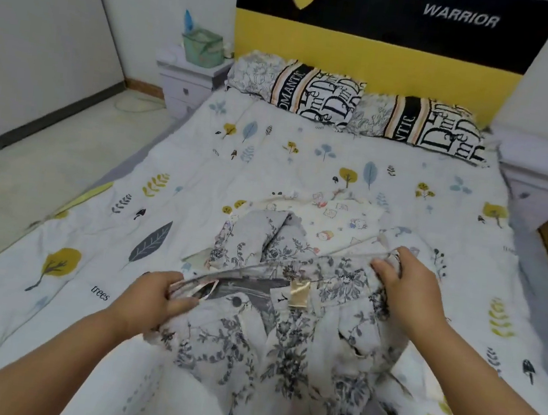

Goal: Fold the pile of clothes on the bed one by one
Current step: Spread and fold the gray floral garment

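Floral trousers [284, 339], gripped at the waistband by left hand [151, 299] and right hand [408, 286]; two pillows [297, 87] behind.

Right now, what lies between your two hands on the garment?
In the head view, the floral trousers' waistband, with its button and gold label, spans between left hand and right hand.

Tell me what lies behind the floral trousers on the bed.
Behind the floral trousers lie a crumpled grey floral garment and a cream cartoon-print garment on the bedspread. Whatever is under them is hidden.
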Available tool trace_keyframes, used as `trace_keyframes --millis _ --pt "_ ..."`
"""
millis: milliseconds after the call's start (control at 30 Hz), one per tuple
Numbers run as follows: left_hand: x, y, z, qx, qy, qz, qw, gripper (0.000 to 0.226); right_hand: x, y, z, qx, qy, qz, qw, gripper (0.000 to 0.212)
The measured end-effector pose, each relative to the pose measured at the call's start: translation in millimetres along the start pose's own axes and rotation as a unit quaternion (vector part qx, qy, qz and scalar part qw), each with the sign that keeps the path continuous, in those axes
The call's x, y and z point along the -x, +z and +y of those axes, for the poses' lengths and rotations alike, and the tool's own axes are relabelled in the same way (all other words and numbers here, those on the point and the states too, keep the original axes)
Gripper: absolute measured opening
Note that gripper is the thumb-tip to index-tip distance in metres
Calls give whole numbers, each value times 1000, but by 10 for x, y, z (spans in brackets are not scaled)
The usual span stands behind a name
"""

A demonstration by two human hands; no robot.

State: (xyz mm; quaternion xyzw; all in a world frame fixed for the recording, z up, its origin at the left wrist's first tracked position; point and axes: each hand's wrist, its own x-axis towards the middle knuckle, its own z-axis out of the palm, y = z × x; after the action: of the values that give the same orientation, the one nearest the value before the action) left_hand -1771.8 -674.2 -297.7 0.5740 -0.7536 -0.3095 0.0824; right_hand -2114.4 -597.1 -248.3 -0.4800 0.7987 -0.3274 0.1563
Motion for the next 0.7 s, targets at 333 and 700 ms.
trace_keyframes --millis 333,700 --pt "515 -1016 1223 64 50 -164 983 56 688 -1148 -376 -23 102 -146 984 44" --pt "807 146 1060 -118 70 -138 981 75 1416 -1566 -330 -27 -14 -90 995 21"
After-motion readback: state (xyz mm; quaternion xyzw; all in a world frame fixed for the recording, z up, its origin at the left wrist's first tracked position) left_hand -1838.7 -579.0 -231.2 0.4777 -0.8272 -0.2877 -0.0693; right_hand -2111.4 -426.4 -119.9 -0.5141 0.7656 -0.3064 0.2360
